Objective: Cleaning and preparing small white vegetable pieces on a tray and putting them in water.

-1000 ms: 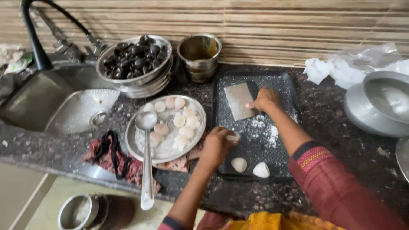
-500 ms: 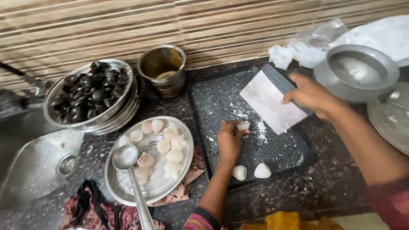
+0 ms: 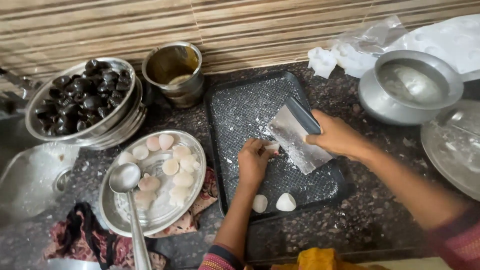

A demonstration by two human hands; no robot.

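A black tray (image 3: 240, 107) dusted with white flour lies on the dark stone counter. My left hand (image 3: 253, 161) rests on the tray, fingers closed around a small white dough piece (image 3: 272, 146). My right hand (image 3: 338, 136) grips the dark handle of a flat metal scraper (image 3: 296, 140), whose blade slants down onto the tray right beside the left hand's fingers. Two white dough pieces (image 3: 286, 202) sit at the tray's near edge. To the left, a steel plate (image 3: 120, 215) holds several pale round pieces and a steel spoon (image 3: 131, 200).
A steel bowl of dark round balls (image 3: 82, 97) and a steel cup (image 3: 174, 70) stand at the back left, beside a sink (image 3: 30, 180). A lidded steel pot (image 3: 407, 92) and plastic wrap (image 3: 370, 40) are at the back right. A patterned cloth (image 3: 85, 240) lies near the front edge.
My right hand brought the scraper down from a raised tilt to the tray, next to my left hand. The left hand stayed over the dough piece. The view shifted right and closer.
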